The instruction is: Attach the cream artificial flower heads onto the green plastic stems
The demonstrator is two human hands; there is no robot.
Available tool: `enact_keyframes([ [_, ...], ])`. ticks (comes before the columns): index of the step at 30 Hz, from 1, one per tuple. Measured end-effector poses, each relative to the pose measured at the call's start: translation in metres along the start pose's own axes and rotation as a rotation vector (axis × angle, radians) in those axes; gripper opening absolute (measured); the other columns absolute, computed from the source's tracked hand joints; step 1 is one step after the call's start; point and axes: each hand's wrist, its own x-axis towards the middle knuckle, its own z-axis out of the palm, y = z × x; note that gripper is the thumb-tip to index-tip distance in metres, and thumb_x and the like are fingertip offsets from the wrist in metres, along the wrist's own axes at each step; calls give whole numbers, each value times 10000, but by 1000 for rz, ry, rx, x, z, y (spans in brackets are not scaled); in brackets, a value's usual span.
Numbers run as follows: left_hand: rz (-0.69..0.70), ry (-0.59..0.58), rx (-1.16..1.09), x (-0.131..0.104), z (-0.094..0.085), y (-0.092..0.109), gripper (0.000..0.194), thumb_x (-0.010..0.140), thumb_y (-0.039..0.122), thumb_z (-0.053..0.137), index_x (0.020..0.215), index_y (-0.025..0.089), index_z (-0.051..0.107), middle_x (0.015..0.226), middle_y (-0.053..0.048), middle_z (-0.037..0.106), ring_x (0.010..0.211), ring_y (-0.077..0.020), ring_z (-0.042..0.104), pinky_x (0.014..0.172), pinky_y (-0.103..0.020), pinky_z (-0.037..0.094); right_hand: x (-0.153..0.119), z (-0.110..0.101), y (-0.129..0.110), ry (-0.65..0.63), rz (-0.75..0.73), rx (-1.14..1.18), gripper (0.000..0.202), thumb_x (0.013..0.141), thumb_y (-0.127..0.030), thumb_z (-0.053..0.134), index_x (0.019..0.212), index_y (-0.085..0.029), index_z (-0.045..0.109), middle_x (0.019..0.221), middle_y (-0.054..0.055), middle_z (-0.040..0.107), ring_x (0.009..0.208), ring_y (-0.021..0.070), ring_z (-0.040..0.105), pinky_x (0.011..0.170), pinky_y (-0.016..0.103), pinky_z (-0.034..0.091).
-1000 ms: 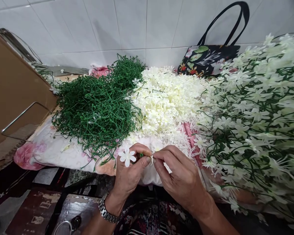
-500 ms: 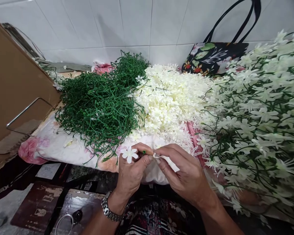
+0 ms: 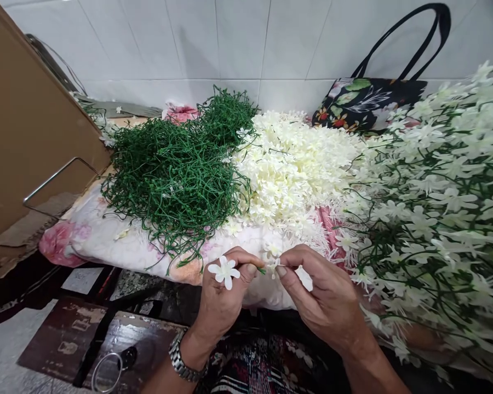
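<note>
Left hand (image 3: 225, 300): grip pinched, thumb against forefinger, on a thin green stem (image 3: 262, 270) whose tip projects toward the right hand (image 3: 329, 295). A white flower (image 3: 224, 272), flat, smooth, with narrow rounded petals in a star, sits above the base of the left thumb; its join to the stem is hidden. Right hand: thumb and forefinger closed on a small whitish piece (image 3: 275, 265), just beside the stem tip; exact shape too small to tell. Metal-link watch (image 3: 184, 358) on the left wrist.

Beyond and left of the left grip: heap of green stems (image 3: 172, 175), wiry, tangled, matte. Straight beyond both grips: mound of loose blossoms (image 3: 290, 164), cream-white, soft-petalled, densely layered, touching the green heap. Right of the right grip: large mass of stemmed flowers (image 3: 447, 219), white petals on curved green stalks. Under the heaps: pale cloth (image 3: 94, 232) with pink floral print. Far left of the grips: brown cardboard (image 3: 36, 126), flat-faced. Farther beyond, to the right: black floral-print bag (image 3: 353, 104) with looped handles, near glossy wall tiles (image 3: 238, 44).
</note>
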Motion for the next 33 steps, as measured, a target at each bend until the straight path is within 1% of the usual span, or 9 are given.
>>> enact_keyframes([
  [2,16,1,-10,-1,-1,0,119,813,263,623,760,195,705,711,-23,614,704,-156,537,666,-258,400,0,-3,-3,-18,4,20,109,846,-84,504,797,-180,520,673,-13,537,594,90,523,552,203,428],
  [4,-22,8,-38,-1,-1,0,114,802,269,633,747,189,695,707,-21,603,704,-155,530,666,-258,396,1,-5,-6,-40,11,36,107,851,-93,502,797,-184,521,672,-13,532,590,92,517,544,211,423],
  [7,-121,33,-102,-1,2,2,150,762,312,665,705,174,678,667,-13,574,641,-142,500,602,-249,383,1,-7,-8,-66,13,45,105,850,-97,501,801,-187,527,675,-10,531,594,99,514,544,222,424],
  [10,-198,100,-175,-2,5,5,207,698,356,713,652,164,650,601,11,525,568,-114,448,538,-231,356,1,-6,-10,-71,-3,42,106,846,-91,497,812,-184,532,675,-7,529,603,104,518,550,225,433],
  [14,-241,122,-216,-2,8,9,256,660,382,741,622,157,627,562,27,495,529,-93,408,513,-219,346,2,-4,-11,-70,-27,18,115,846,-76,495,811,-183,522,677,-4,527,603,105,516,546,223,436],
  [19,-192,109,-195,-4,5,2,203,710,335,715,643,158,644,584,23,521,553,-94,433,525,-209,364,4,-1,-12,-87,-71,-47,131,845,-50,473,817,-172,515,693,19,545,632,118,528,573,237,459],
  [24,-129,41,-95,-7,0,-7,100,756,253,669,726,160,685,639,-3,601,603,-122,512,565,-222,411,4,1,-11,-110,-93,-123,130,851,-61,464,806,-170,519,684,29,548,642,134,522,578,256,462],
  [28,-53,32,36,-4,1,-3,86,756,172,623,676,162,654,623,7,606,610,-126,536,574,-221,414,1,2,-7,-140,-89,-134,120,858,-64,461,816,-162,518,695,36,548,660,143,527,599,264,463],
  [33,-9,55,149,2,4,4,119,719,119,574,615,158,616,581,18,592,570,-117,541,551,-215,415,-1,9,-1,-127,-87,-138,119,864,-75,453,800,-164,498,679,19,514,625,127,501,572,244,438],
])
